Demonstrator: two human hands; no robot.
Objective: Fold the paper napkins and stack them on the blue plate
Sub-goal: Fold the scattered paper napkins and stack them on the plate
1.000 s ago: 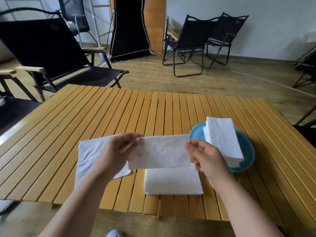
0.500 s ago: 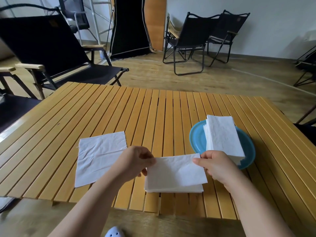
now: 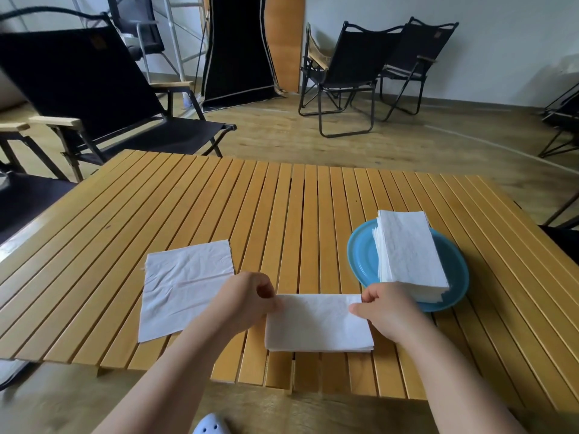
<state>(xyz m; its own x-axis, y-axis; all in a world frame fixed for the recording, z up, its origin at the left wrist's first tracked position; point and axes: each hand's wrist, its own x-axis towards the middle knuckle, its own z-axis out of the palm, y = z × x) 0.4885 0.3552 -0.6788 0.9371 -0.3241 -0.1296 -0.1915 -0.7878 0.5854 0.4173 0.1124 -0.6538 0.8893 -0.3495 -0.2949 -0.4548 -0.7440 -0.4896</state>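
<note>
A white paper napkin (image 3: 318, 322) lies folded in half near the front of the slatted wooden table (image 3: 282, 214). My left hand (image 3: 247, 297) pinches its far left corner and my right hand (image 3: 383, 303) pinches its far right corner. A blue plate (image 3: 362, 255) sits to the right with a tall stack of folded napkins (image 3: 409, 252) on it. One unfolded, creased napkin (image 3: 185, 285) lies flat to the left of my hands.
Black folding chairs stand behind the table at the left (image 3: 94, 98) and at the back of the room (image 3: 347, 73). The table's front edge runs just below the folded napkin. A light shoe (image 3: 211, 426) shows on the floor beneath.
Both hands brought the napkin's raised far edge down toward me, so the sheet now lies folded flat on the table. The plate and the unfolded napkin stayed put.
</note>
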